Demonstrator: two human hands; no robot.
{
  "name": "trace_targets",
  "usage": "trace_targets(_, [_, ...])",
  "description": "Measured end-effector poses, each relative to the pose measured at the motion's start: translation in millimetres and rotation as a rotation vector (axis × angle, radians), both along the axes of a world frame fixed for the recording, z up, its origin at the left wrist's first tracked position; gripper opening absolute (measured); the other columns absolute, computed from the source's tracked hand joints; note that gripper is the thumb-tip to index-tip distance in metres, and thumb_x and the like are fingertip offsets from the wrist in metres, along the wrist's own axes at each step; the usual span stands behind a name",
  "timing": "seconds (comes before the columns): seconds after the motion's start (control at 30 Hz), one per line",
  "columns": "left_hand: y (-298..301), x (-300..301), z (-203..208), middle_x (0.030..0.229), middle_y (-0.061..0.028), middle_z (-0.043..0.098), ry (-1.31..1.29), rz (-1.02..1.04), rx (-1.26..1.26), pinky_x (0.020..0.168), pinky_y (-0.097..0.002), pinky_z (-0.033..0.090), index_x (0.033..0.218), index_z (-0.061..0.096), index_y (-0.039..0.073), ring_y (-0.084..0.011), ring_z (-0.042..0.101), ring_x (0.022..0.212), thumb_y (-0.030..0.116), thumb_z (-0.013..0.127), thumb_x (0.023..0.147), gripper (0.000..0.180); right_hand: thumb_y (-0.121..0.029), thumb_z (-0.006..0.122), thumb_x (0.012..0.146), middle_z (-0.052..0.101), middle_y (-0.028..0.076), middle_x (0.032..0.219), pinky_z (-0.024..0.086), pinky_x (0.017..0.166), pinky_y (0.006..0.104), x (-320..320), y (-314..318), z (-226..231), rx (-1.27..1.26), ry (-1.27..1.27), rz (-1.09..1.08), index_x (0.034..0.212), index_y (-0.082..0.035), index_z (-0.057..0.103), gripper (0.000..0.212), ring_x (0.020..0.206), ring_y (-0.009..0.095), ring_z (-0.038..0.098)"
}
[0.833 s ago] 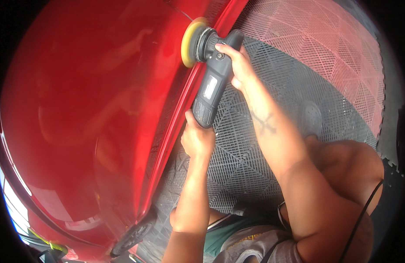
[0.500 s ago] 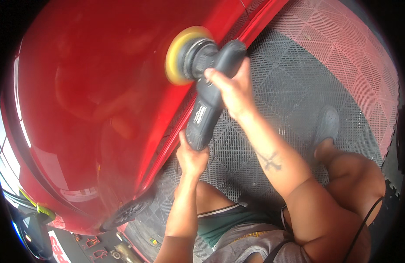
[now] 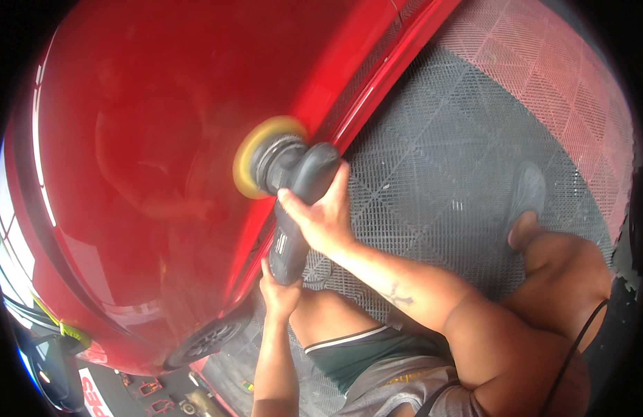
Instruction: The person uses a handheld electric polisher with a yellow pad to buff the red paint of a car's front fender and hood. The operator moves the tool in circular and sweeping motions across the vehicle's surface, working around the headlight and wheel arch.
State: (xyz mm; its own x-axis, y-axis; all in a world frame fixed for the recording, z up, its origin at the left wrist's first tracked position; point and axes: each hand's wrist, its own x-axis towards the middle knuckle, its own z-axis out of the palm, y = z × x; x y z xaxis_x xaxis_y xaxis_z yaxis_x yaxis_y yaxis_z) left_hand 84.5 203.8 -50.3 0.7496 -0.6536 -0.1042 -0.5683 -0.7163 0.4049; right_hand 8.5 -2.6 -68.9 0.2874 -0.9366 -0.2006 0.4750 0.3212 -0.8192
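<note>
A black handheld polisher [image 3: 291, 233] with a round yellow foam pad [image 3: 248, 161] is held in both of my hands. The pad's face is turned to the red car bumper [image 3: 161, 139] and appears to rest against it, though the contact itself is hidden. Around the head end of the polisher wraps my right hand [image 3: 326, 215], its thumb lying over the near side. Lower down, my left hand [image 3: 281, 297] grips the rear end of the body. The pad's edge looks smeared by motion.
Grey grid floor tiles [image 3: 433, 160] meet red ones [image 3: 523, 62] on the right. A car wheel [image 3: 210, 342] shows low on the left, near tools [image 3: 155, 396] on a dark surface. A black cord [image 3: 579, 340] hangs by my right arm. My bent leg and grey shoe [image 3: 527, 187] are at right.
Both hands have brought the polisher down and to the left along the red panel, toward me. The grip of each hand stays the same.
</note>
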Motion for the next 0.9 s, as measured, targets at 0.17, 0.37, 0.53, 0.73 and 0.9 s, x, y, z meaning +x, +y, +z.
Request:
trace_targets(0.17, [-85.6,-40.0,-17.7,0.111,-0.029,0.08,0.013,-0.023,-0.025,0.094,-0.0499,0.063,0.144,0.051,0.001,-0.0459,0.079,0.106,0.005,0.081,0.081,0.07,-0.029,0.094,0.079,0.07,0.025,0.119,0.06,0.096,0.0505,-31.9,-91.9,-7.4,-0.059,0.151,-0.097,0.135,0.001,0.043,0.081,0.106,0.039,0.075])
trace_targets(0.37, [-207.1,-74.3,-18.0,0.105,-0.0303,0.078,-0.009,-0.128,-0.002,0.093,-0.0554,0.061,0.143,0.048,0.004,-0.0502,0.077,0.103,0.007,0.08,0.079,0.071,-0.024,0.094,0.077,0.073,0.021,0.114,0.065,0.081,0.0426,-75.0,-222.1,-25.1,-0.054,0.031,-0.11,0.128,0.007,0.05,0.074,0.094,0.027,0.077])
trace_targets(0.53, [-280.5,-101.2,-0.5,0.104,-0.0284,0.077,0.043,-0.138,-0.008,0.094,-0.0544,0.06,0.133,0.052,0.004,-0.0489,0.077,0.105,0.006,0.078,0.079,0.06,-0.017,0.085,0.091,0.077,0.012,0.089,0.065,0.067,0.038,-105.3,-292.7,-3.1,-0.171,-0.022,-0.118,0.103,0.001,0.072,0.025,0.072,0.02,0.076])
trace_targets(0.73, [-275.4,-104.7,-1.8,0.106,-0.0294,0.077,0.041,-0.121,0.016,0.094,-0.0548,0.059,0.135,0.052,0.004,-0.0491,0.077,0.105,0.006,0.078,0.079,0.062,-0.018,0.092,0.078,0.073,0.021,0.104,0.068,0.072,0.041,-103.2,-290.0,-13.0,-0.113,-0.052,-0.091,0.122,0.012,0.053,0.066,0.084,0.025,0.078])
trace_targets(0.9, [-233.0,-93.0,-4.7,0.105,-0.03,0.077,0.016,-0.073,0.015,0.093,-0.0544,0.059,0.139,0.051,0.003,-0.0496,0.077,0.105,0.007,0.08,0.079,0.066,-0.01,0.089,0.085,0.073,0.014,0.097,0.066,0.071,0.0385,-82.5,-239.8,-6.3,-0.082,-0.006,-0.167,0.11,0.004,0.064,0.038,0.079,0.021,0.076])
